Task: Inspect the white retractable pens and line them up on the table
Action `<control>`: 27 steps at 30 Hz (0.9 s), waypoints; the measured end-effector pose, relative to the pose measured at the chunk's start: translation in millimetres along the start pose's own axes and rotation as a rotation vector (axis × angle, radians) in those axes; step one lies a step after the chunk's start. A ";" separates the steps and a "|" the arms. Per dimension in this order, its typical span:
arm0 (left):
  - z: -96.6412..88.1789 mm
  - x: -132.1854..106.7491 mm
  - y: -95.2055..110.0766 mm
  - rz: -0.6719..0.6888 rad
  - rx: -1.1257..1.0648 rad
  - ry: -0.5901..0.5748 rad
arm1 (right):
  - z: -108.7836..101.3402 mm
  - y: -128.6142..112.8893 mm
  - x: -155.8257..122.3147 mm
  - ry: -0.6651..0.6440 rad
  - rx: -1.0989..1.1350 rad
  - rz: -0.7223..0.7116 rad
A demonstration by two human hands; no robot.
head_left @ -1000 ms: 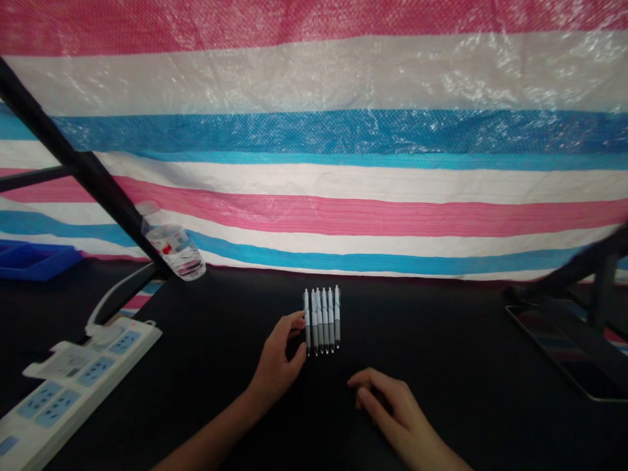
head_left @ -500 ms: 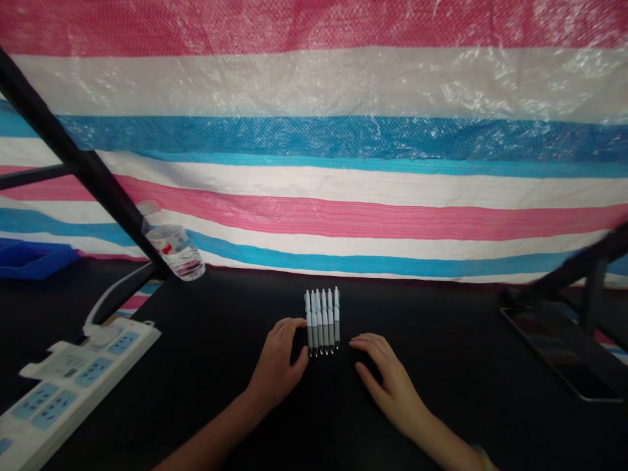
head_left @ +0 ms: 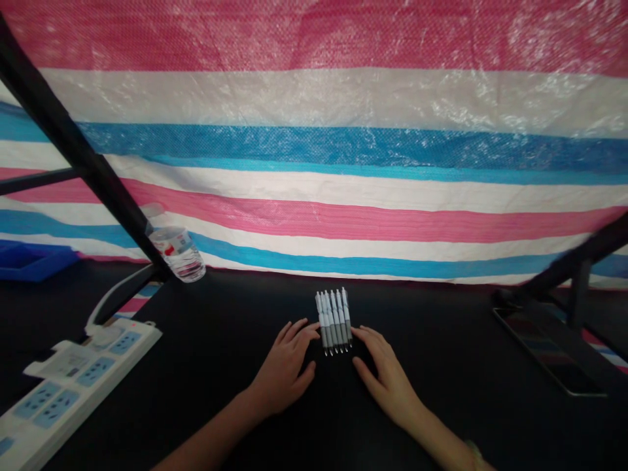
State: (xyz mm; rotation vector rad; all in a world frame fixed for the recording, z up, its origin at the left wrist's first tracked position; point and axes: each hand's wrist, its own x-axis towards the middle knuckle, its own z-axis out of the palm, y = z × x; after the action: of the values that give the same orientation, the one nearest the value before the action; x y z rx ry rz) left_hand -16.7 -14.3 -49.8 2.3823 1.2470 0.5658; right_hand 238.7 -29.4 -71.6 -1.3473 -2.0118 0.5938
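Several white pens with grey grips (head_left: 334, 322) lie side by side in a tight row on the black table (head_left: 235, 314), their silver tips toward me. At the row's left edge is my left hand (head_left: 289, 362), its fingers apart and one fingertip at the outermost pen. My right hand (head_left: 384, 366) rests on the other side, thumb and fingers spread, with a fingertip at or very close to the rightmost pen. Neither hand is closed around a pen.
A white power strip (head_left: 83, 386) with a plugged-in adapter lies at the left. Behind it are a water bottle (head_left: 181, 255), a black metal bar (head_left: 93, 167) and a blue tray (head_left: 36, 258). A phone-like dark slab (head_left: 549, 353) lies right. A striped tarp (head_left: 343, 150) hangs behind.
The pen row has shifted slightly right and tilted a little. My left hand has moved right along with it, and my right fingers have come up to the row's right edge.
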 end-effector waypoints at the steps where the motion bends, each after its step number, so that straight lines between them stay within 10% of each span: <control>1: -1.0 -0.1 0.8 0.004 0.008 -0.017 | -0.6 -0.1 0.1 0.004 0.013 -0.001; 27: 2.6 -2.7 6.4 0.108 0.054 -0.002 | -13.2 -3.1 1.7 0.142 0.162 0.052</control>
State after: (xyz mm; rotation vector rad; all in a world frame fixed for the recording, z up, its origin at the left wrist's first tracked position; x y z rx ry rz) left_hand -12.4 -20.3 -49.2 2.5061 1.1517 0.5694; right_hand 245.8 -28.8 -60.0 -1.3092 -1.7812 0.6508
